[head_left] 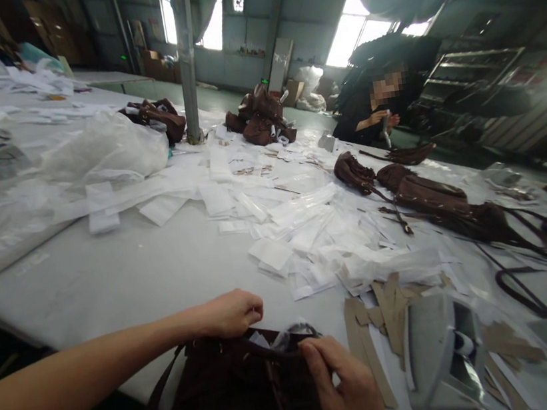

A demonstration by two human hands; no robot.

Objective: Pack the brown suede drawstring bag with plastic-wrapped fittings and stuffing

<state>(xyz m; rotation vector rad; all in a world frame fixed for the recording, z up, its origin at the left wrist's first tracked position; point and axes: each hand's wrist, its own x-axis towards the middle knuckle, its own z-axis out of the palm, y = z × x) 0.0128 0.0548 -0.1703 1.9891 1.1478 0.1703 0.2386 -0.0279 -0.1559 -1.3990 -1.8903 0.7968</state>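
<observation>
A dark brown bag (223, 400) is at the table's near edge, its mouth facing up, with clear plastic and something pale showing inside. My right hand (344, 380) pinches the right side of its rim between thumb and fingers. Just above the far left part of the rim is my left hand (232, 312), its fingers curled closed; whatever they may hold is hidden. A strap (163, 384) hangs along the bag's left side.
White paper and plastic sheets (307, 234) litter the table (126, 271). A grey tape dispenser (439, 358) and cardboard strips (366, 340) lie right. More brown bags (434, 197) sit beyond, near another person (368, 118). A metal post (187, 61) stands behind.
</observation>
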